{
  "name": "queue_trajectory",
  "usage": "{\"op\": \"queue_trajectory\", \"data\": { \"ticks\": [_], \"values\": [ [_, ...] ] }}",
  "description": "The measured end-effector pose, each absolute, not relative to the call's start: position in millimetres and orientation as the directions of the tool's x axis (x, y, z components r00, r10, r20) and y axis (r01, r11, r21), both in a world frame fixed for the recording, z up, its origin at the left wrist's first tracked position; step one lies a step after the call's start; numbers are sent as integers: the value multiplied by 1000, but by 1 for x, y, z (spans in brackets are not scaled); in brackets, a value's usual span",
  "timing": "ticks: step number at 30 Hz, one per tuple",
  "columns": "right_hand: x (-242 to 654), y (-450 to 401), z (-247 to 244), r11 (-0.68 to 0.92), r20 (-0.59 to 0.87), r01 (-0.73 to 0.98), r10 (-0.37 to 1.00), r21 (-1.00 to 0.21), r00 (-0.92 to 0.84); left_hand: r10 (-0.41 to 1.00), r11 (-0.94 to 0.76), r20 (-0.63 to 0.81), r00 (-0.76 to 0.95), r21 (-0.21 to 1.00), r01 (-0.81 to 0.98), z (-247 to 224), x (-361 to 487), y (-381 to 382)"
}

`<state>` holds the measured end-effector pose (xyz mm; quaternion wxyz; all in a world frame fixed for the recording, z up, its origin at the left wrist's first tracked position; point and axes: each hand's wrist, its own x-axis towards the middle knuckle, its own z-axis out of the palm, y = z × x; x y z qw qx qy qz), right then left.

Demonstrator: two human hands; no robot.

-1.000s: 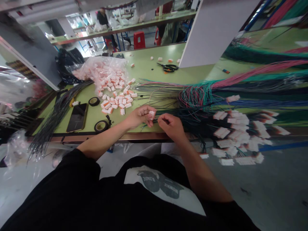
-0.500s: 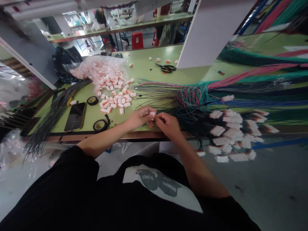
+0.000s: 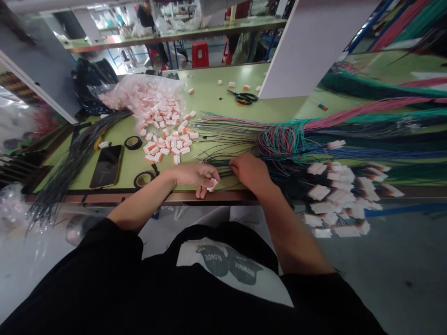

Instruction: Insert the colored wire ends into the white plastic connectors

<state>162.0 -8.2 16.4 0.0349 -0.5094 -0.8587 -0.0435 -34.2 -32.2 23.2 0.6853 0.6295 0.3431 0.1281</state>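
Note:
A small white-and-orange connector housing is pinched in the fingers of my left hand, just above the table's front edge. Farther right, my right hand is closed over the dark wires fanned out on the table. Its fingertips meet at those wires, but whether a wire is between them is too small to make out. Loose connector housings lie in a pile beyond my left hand, spilling from a clear plastic bag. Wired connectors hang in a cluster at the table edge to the right.
Left of my hands lie a phone, a roll of black tape and another tape roll. Black-handled scissors rest at the back beside a white upright panel. Long wire bundles stretch off to the right.
My hands have moved apart: the left has come nearer the table edge with the connector housing, while the right has shifted right and away from me onto the wires.

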Motion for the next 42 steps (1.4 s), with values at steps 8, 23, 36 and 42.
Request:
{"op": "queue_trajectory", "data": {
  "ticks": [8,23,36,42],
  "values": [
    [157,-8,20,664,22,720,732,203,-681,544,192,-341,767,940,281,17,-30,-32],
    [162,-10,17,483,318,335,839,-809,-441,790,376,-243,562,917,-134,15,-33,-18],
    [157,-30,7,535,461,598,838,-596,-291,777,424,-242,582,883,-199,8,-31,-15],
    [153,-33,2,491,479,700,845,-519,-237,791,410,-247,560,893,-186,8,-29,-16]
  ]
}}
